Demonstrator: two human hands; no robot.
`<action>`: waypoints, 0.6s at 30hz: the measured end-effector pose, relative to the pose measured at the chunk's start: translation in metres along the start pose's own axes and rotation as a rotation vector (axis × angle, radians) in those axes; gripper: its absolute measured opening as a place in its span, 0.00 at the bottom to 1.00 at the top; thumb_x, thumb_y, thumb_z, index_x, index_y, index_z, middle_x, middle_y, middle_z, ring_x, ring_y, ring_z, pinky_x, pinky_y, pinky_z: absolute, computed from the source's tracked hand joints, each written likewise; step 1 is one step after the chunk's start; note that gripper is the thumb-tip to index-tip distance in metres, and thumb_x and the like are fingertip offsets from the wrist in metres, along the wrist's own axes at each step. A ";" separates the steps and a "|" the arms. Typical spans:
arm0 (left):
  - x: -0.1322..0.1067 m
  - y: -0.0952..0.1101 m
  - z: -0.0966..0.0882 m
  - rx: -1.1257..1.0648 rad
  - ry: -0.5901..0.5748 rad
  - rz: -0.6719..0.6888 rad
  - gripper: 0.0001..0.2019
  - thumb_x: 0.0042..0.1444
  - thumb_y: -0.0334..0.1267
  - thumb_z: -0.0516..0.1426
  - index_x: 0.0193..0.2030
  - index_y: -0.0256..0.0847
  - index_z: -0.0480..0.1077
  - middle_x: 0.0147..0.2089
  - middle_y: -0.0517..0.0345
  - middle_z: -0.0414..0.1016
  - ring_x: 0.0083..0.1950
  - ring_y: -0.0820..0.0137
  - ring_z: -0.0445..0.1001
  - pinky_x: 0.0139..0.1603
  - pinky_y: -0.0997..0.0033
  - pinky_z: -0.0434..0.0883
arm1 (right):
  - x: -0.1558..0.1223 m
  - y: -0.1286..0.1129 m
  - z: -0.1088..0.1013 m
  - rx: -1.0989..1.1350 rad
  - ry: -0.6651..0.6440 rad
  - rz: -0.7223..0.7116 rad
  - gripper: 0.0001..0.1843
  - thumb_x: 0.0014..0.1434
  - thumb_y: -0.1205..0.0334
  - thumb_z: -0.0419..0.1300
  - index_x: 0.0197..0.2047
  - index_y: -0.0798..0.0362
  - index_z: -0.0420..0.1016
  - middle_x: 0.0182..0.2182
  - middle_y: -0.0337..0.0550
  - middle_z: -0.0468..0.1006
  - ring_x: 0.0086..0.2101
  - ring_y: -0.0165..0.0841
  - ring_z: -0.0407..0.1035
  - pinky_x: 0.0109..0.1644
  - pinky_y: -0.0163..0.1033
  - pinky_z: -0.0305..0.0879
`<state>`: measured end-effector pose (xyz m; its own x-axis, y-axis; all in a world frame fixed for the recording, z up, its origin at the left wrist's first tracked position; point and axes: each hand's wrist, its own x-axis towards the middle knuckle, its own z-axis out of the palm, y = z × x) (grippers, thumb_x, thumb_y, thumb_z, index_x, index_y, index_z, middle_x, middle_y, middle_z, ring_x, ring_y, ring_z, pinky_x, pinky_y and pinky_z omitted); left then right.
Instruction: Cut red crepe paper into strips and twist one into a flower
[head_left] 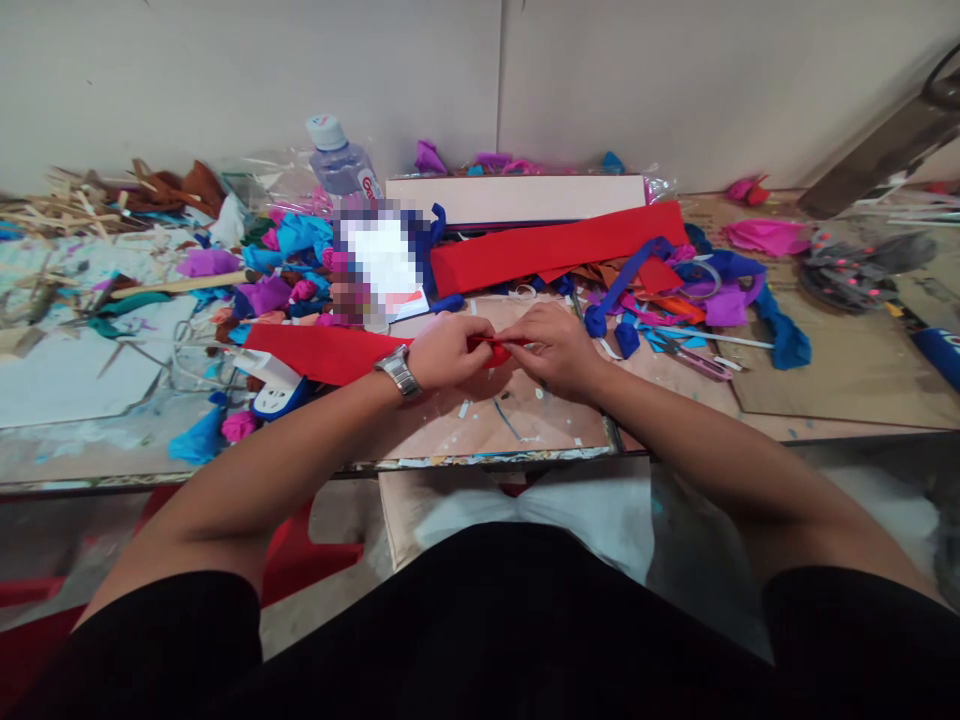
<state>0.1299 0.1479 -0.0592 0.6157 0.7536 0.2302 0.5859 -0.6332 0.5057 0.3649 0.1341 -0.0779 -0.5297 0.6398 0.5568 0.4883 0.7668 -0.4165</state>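
Note:
A long red crepe paper strip (pixel 322 353) runs from the left across the table and under my left wrist. Its right end is gathered between both hands, close above the tabletop. My left hand (pixel 450 350), below a metal wristwatch, is closed on the strip. Opposite it, my right hand (pixel 555 348) pinches the same end between thumb and fingers, the fingertips of both hands nearly meeting. Behind the hands lies a wider folded red strip (pixel 555 250), touched by neither.
A bottle (pixel 341 160) stands at the back beside a blurred bright screen (pixel 382 260). Coloured paper scraps and flowers lie on both sides. A power strip (pixel 281 395) is left of my hands; a pink-handled cutter (pixel 697 360) and cardboard (pixel 840 370) are to the right.

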 end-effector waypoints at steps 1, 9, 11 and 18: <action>0.000 0.000 0.000 -0.014 -0.010 -0.007 0.13 0.59 0.40 0.54 0.39 0.41 0.81 0.34 0.54 0.82 0.33 0.67 0.75 0.38 0.65 0.68 | 0.000 0.000 0.000 0.005 0.007 -0.009 0.12 0.71 0.58 0.61 0.48 0.43 0.88 0.40 0.43 0.88 0.42 0.41 0.77 0.53 0.51 0.68; 0.001 0.003 -0.003 -0.098 -0.056 -0.022 0.13 0.56 0.39 0.53 0.37 0.39 0.80 0.32 0.55 0.81 0.32 0.68 0.74 0.37 0.66 0.69 | -0.002 0.002 0.003 0.022 0.039 0.000 0.11 0.69 0.60 0.63 0.47 0.42 0.89 0.39 0.43 0.88 0.42 0.40 0.78 0.52 0.50 0.68; 0.002 0.003 -0.003 -0.113 -0.063 -0.014 0.13 0.57 0.40 0.53 0.36 0.39 0.79 0.32 0.55 0.80 0.32 0.68 0.73 0.37 0.66 0.68 | -0.002 0.001 0.003 0.015 0.043 0.004 0.11 0.69 0.60 0.63 0.47 0.42 0.89 0.38 0.43 0.88 0.41 0.40 0.78 0.51 0.50 0.68; 0.003 0.001 0.001 -0.108 -0.025 0.002 0.18 0.67 0.46 0.50 0.33 0.40 0.75 0.30 0.57 0.75 0.31 0.69 0.69 0.35 0.66 0.63 | -0.001 0.000 0.001 -0.024 0.037 0.005 0.11 0.69 0.59 0.63 0.47 0.46 0.88 0.40 0.44 0.88 0.42 0.41 0.77 0.52 0.50 0.67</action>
<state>0.1322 0.1493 -0.0587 0.6309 0.7466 0.2112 0.5248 -0.6111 0.5925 0.3643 0.1335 -0.0788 -0.5010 0.6411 0.5813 0.5079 0.7617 -0.4023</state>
